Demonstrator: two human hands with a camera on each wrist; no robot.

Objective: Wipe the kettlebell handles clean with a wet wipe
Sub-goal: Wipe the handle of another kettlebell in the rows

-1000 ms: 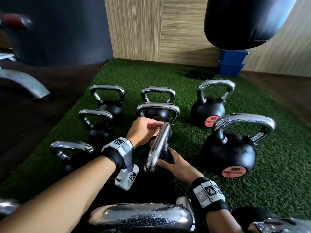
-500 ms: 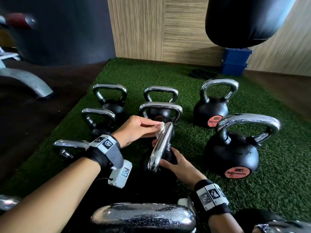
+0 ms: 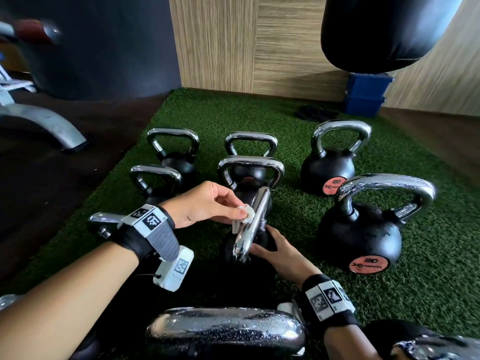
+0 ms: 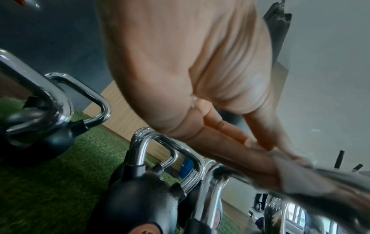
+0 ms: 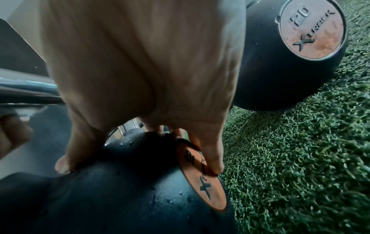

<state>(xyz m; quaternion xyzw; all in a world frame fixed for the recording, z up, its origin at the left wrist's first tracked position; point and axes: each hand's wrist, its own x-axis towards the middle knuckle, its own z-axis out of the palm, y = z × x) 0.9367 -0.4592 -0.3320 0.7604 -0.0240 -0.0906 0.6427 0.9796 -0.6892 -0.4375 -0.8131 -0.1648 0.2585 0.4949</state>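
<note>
A black kettlebell [image 3: 233, 250] lies tilted on the turf, its chrome handle [image 3: 255, 216] pointing away from me. My left hand [image 3: 235, 213] pinches a small white wet wipe [image 3: 244, 216] against the left side of that handle, about midway along it. In the left wrist view the wipe [image 4: 294, 178] is pressed on the chrome bar [image 4: 340, 197] under my fingertips. My right hand [image 3: 265, 241] grips the kettlebell's round black body. Its thumb and fingers [image 5: 212, 159] are spread over the ball [image 5: 130, 190] and its orange label [image 5: 202, 178].
Several more chrome-handled kettlebells stand around on the green turf mat [image 3: 428, 294]: a big one [image 3: 363, 235] at the right, one with a wet handle [image 3: 226, 331] closest to me. A black punching bag [image 3: 384, 29] hangs above blue boxes [image 3: 366, 97]. A bench leg [image 3: 44, 126] stands on the dark floor at the left.
My left hand has drawn the wipe back from the handle's far end toward me, and the wipe now shows between thumb and fingers. The right hand has stayed on the body.
</note>
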